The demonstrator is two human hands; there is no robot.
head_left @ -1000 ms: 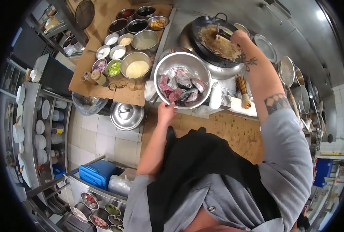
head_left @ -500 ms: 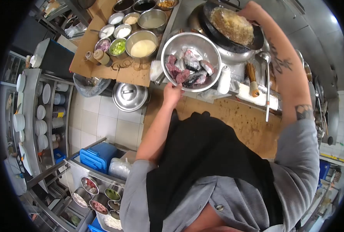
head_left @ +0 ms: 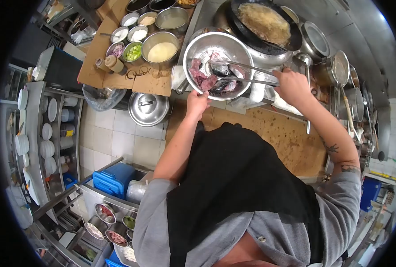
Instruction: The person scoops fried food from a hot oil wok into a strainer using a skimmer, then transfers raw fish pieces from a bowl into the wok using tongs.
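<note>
A steel colander with small holes in its base holds several raw fish pieces, some with dark skin and some showing red flesh. My left hand grips its near rim, fingers closed. On the right, my right hand is closed around a pair of long metal tongs. The tongs' two arms reach over the colander's right rim, with their tips among the fish pieces. Beyond the colander stands a black wok holding bubbling brownish oil.
Bowls of sauces and chopped ingredients, among them a pale yellow liquid, stand on cardboard at left. A lidded pot sits below it. A ladle lies right of the colander, near a strainer and pots.
My right hand has come from the wok's far edge down to the colander's right side and now holds tongs with their tips among the fish. My left hand stays on the rim.
</note>
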